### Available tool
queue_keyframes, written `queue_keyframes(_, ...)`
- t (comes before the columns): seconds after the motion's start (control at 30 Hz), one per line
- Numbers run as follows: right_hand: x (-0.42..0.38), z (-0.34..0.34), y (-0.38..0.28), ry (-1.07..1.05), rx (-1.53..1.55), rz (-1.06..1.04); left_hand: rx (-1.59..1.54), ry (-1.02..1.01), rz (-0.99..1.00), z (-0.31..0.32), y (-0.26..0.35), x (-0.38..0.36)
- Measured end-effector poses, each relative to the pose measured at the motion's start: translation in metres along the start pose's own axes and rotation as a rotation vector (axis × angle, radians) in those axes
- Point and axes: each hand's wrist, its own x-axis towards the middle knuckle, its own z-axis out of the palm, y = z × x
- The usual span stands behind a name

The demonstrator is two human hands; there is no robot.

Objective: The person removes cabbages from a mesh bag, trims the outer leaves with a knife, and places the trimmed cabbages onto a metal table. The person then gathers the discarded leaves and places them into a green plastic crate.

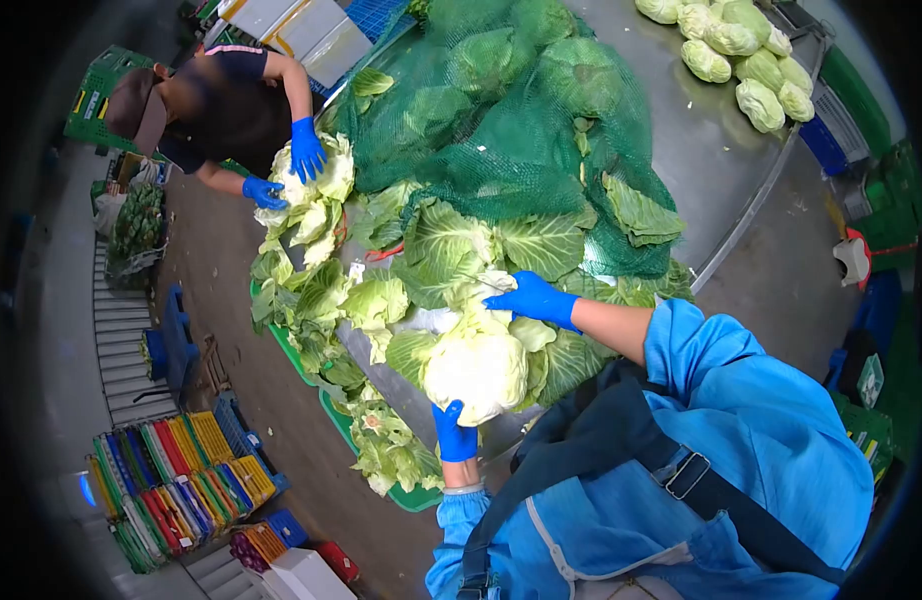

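A pale, partly stripped cabbage (476,375) is in front of me. My left hand (455,432), in a blue glove, grips it from the near side, fingers curled against its base. Over its far side reaches my right hand (537,301), also gloved, with its fingers closed on a pale outer cabbage leaf (486,290); the fingertips are partly hidden. Broad green leaves (441,245) lie loose just beyond and around the cabbage. Behind them, a green mesh sack (511,165) covers several whole cabbages on the metal table (696,150).
At the far left, a co-worker (226,105) in blue gloves handles another cabbage (326,175). Trimmed leaves (381,440) fill green crates (336,415) along the table's left edge. Several peeled cabbages (736,45) lie at the far right. Stacked colourful crates (181,480) stand lower left.
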Motion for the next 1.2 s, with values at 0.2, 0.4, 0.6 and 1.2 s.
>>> queue_keyframes(0.2, 0.000, -0.028, 0.090, 0.066, -0.505, -0.057, -0.314, -0.009, 0.056, 0.021, 0.019, -0.019)
queue_keyframes(0.4, -0.097, -0.018, -0.061, -0.276, 0.374, -0.060, -0.044, -0.051, 0.206, 0.063, 0.032, -0.001)
queue_keyframes(0.6, -0.102, -0.025, -0.046, -0.202, 0.558, -0.045, 0.660, -0.072, 0.531, 0.141, 0.088, 0.000)
queue_keyframes(1.2, -0.095, -0.054, -0.073, -0.279, 0.221, -0.184, 0.280, -0.315, 0.062, 0.112, 0.080, 0.027)
